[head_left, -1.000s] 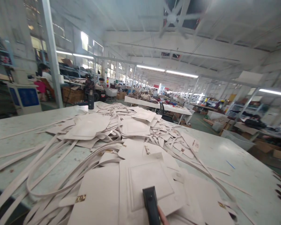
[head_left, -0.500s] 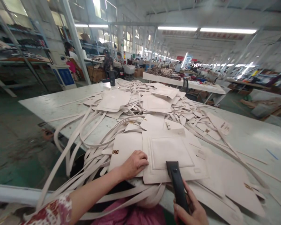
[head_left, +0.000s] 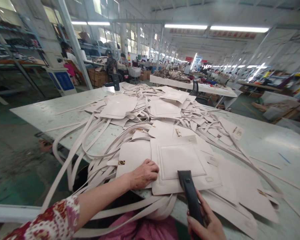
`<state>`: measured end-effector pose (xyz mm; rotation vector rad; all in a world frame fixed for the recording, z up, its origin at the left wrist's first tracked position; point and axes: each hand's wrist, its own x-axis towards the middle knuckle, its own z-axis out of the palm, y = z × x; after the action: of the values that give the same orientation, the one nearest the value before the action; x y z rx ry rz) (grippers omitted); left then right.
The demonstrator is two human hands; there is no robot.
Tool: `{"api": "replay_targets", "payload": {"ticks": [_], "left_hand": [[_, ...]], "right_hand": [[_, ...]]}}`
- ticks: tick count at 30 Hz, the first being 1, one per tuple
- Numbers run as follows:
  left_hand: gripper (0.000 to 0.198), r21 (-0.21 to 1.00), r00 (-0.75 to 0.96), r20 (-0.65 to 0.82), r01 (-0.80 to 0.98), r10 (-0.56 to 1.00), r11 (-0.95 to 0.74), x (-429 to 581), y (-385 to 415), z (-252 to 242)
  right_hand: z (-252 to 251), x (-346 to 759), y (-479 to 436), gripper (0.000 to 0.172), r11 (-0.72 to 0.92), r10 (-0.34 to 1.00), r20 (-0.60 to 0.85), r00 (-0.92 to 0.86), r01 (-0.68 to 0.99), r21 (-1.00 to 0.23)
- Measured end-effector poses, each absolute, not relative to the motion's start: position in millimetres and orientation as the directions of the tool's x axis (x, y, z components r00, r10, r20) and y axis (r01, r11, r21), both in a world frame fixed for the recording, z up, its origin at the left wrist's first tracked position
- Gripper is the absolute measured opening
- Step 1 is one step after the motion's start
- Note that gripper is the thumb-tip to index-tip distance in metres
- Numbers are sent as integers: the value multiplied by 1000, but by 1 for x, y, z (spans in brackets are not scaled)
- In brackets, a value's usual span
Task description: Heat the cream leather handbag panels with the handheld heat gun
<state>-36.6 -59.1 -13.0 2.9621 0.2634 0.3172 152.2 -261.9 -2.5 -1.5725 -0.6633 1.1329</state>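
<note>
My left hand (head_left: pixel 143 173) rests on the left edge of a cream leather panel (head_left: pixel 182 161) with a raised square in its middle, fingers curled onto it. My right hand (head_left: pixel 206 223) grips a black handheld tool (head_left: pixel 190 195) whose flat head lies on the panel's near edge. Another cream panel with a small brass clasp (head_left: pixel 121 162) lies just left of my left hand. Long cream straps (head_left: pixel 72 156) trail off the table's near edge.
A big heap of cream panels and straps (head_left: pixel 162 110) covers the middle of the pale worktable (head_left: pixel 265 146). A dark bottle (head_left: pixel 116 85) stands at the far corner. Other people sit at benches at the back left. More tables stretch away behind.
The view tilted down from the ceiling to the table. My left hand came into view on the panel, and my right hand with the black tool now shows fully.
</note>
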Motion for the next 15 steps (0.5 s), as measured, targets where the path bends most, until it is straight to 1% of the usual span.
{"api": "replay_targets", "payload": {"ticks": [2,6,11,13,15], "left_hand": [[7,168,959,212,152,186,-974,-39,-58,-15],[16,139,958,220,155,183,-978,-41,-59,-18],[6,136,963,207,145,171,-980,-41,-59,-18],[6,142,963,211,140,169,-980,-42,-59,-17],[11,142,959,223,147,176,-979,-43,-60,-16]], "right_hand": [[-5,155,-263,101,-300,861,-327,390,-130,-945],[-7,158,-264,100,-300,867,-321,381,-115,-947],[-5,158,-264,100,-310,864,-336,374,-130,-942],[-4,157,-265,101,-309,856,-339,390,-140,-941],[-2,156,-265,103,-315,848,-344,404,-138,-939]]}}
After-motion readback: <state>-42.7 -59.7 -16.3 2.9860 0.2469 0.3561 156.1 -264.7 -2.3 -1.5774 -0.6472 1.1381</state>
